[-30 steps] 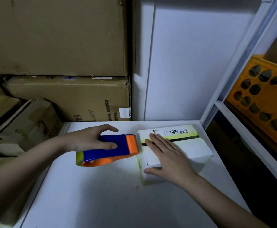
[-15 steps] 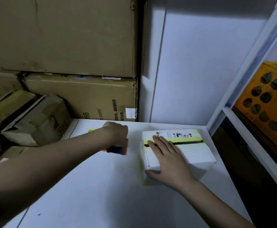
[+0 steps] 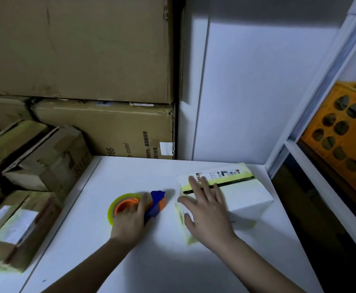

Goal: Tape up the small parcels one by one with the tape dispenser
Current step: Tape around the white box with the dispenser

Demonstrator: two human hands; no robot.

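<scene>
A small white parcel [image 3: 246, 194] with yellow tape across its top and down its left side sits on the white table [image 3: 151, 261] near the right edge. My right hand [image 3: 207, 212] lies flat on the parcel's left part, fingers spread and straight. To the left of the parcel the blue and orange tape dispenser [image 3: 154, 203] with its yellow-green tape roll lies on the table. My left hand [image 3: 130, 219] is over the dispenser, holding it around the roll, and hides much of it.
Several taped cardboard parcels [image 3: 31, 170] are piled off the table's left edge. Large brown cartons [image 3: 109, 132] are stacked behind the table at the back left. A white wall panel stands behind. A white shelf frame [image 3: 295, 149] with an orange crate [image 3: 342, 127] is at the right.
My left hand drew the dispenser away from the parcel's left end, swung it back over the table, and now has it down on the table. My right hand stayed on the parcel.
</scene>
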